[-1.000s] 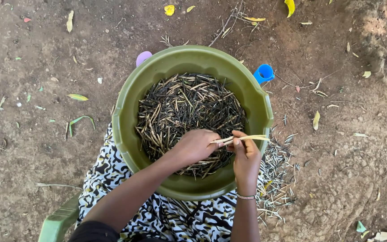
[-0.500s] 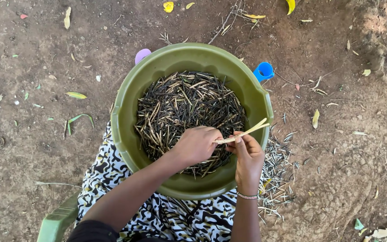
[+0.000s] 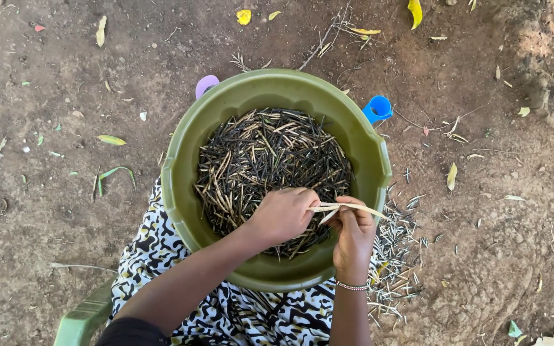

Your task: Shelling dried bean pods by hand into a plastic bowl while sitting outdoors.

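Both hands pinched on one pale split pod [image 3: 347, 207]: left hand [image 3: 281, 214] closed on near end, right hand [image 3: 352, 234] closed around middle, halves splayed outward. Directly beneath: dark dry pods [image 3: 264, 160] heaped in green basin [image 3: 187, 186]. Right of grip: discarded husks [image 3: 395, 256] on bare dirt ground [image 3: 52, 192]. Beyond: blue cup [image 3: 377, 109], purple cup [image 3: 206, 84], partly hidden by rim.
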